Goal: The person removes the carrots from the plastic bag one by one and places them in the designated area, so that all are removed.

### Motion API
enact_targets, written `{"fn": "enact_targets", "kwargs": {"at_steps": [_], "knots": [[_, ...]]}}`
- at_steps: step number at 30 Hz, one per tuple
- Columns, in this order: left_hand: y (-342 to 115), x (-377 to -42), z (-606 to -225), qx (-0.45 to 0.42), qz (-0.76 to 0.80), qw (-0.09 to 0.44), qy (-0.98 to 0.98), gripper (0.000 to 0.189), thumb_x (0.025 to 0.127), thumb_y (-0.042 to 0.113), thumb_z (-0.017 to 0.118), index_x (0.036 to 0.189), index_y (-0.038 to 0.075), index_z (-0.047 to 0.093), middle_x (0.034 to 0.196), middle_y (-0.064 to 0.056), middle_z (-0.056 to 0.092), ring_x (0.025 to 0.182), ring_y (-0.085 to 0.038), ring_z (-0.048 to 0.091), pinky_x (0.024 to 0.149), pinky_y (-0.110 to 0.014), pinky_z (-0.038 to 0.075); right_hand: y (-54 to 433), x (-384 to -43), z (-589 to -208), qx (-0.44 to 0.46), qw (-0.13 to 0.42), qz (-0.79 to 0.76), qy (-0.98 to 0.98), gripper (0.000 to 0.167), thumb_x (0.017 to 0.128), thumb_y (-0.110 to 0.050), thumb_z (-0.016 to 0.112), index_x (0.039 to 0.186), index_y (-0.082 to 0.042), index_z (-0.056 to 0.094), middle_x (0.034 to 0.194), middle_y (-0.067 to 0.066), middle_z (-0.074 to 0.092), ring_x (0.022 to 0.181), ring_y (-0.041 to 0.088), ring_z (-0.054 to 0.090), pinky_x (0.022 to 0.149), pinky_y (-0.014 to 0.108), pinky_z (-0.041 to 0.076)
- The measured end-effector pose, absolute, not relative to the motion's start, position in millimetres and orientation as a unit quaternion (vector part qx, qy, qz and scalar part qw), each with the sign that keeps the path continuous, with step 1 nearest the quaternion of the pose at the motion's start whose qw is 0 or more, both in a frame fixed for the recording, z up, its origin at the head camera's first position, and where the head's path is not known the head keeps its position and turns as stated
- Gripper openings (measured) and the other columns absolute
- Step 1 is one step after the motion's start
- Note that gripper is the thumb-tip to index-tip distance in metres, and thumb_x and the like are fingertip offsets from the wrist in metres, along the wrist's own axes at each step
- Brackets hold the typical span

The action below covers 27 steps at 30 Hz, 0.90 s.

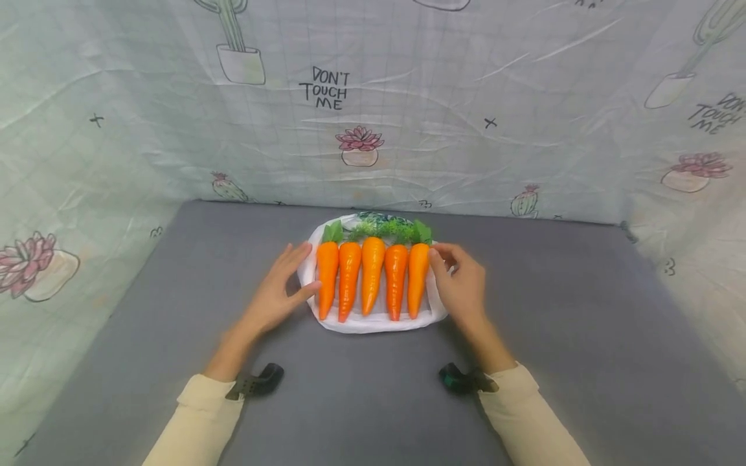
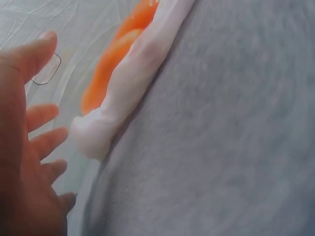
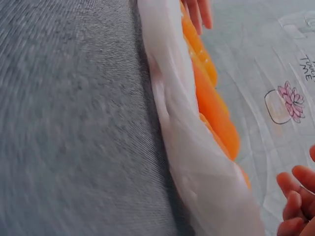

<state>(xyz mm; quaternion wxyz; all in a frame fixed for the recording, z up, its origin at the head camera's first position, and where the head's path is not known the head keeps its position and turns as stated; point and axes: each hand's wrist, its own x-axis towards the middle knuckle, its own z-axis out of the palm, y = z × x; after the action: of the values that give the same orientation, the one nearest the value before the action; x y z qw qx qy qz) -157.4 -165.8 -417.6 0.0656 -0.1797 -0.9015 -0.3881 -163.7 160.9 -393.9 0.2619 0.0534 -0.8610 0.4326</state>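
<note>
Several orange toy-like carrots (image 1: 373, 275) with green tops (image 1: 387, 228) lie side by side in a shallow white plastic bag (image 1: 367, 325) whose rim is rolled down. At the bag's left edge is my left hand (image 1: 282, 285), fingers spread and thumb tip close by the leftmost carrot. My right hand (image 1: 463, 285) is at the right edge, thumb and fingers loosely bent beside the top of the rightmost carrot. In the right wrist view, the bent fingers (image 3: 296, 201) stand apart from the white rim (image 3: 187, 137), with nothing between them.
A grey cloth-covered table (image 1: 361, 395) lies under the bag. Behind it and on both sides hangs a pale curtain (image 1: 419, 116) printed with cacti and lettering. Each wrist wears a dark strap-on camera, the left one (image 1: 262, 380) and the right one (image 1: 460, 378).
</note>
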Motion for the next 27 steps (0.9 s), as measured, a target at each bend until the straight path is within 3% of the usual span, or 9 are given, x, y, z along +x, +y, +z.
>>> {"fn": "enact_targets", "kwargs": {"at_steps": [5, 11, 27], "knots": [[-163, -156, -428, -0.195, -0.407, 0.076, -0.889, 0.071, 0.086, 0.031, 0.069, 0.147, 0.01, 0.038, 0.154, -0.008, 0.03, 0.144, -0.031, 0.013, 0.111, -0.06, 0.012, 158, -167, -405, 0.037, 0.29, 0.432, -0.853, 0.019, 0.091, -0.02, 0.065, 0.097, -0.004, 0.072, 0.072, 0.006, 0.062, 0.062, 0.018, 0.047, 0.053, 0.024, 0.033], [-162, -158, -435, -0.207, -0.408, 0.081, -0.885, 0.074, 0.084, 0.028, 0.072, 0.146, 0.008, 0.039, 0.155, -0.009, 0.028, 0.144, -0.031, 0.014, 0.112, -0.058, 0.012, 156, -168, -417, 0.042, 0.297, 0.392, -0.869, 0.018, 0.09, -0.022, 0.065, 0.097, -0.006, 0.071, 0.072, 0.005, 0.063, 0.059, 0.019, 0.047, 0.052, 0.029, 0.035], [-164, -159, -433, -0.205, -0.38, 0.055, -0.9, 0.077, 0.084, 0.033, 0.071, 0.148, 0.008, 0.036, 0.156, -0.009, 0.025, 0.144, -0.031, 0.012, 0.112, -0.058, 0.012, 153, -167, -423, 0.019, 0.2, 0.292, -0.935, 0.039, 0.091, -0.041, 0.061, 0.116, -0.011, 0.062, 0.075, 0.002, 0.063, 0.06, 0.022, 0.053, 0.055, 0.036, 0.041]]}}
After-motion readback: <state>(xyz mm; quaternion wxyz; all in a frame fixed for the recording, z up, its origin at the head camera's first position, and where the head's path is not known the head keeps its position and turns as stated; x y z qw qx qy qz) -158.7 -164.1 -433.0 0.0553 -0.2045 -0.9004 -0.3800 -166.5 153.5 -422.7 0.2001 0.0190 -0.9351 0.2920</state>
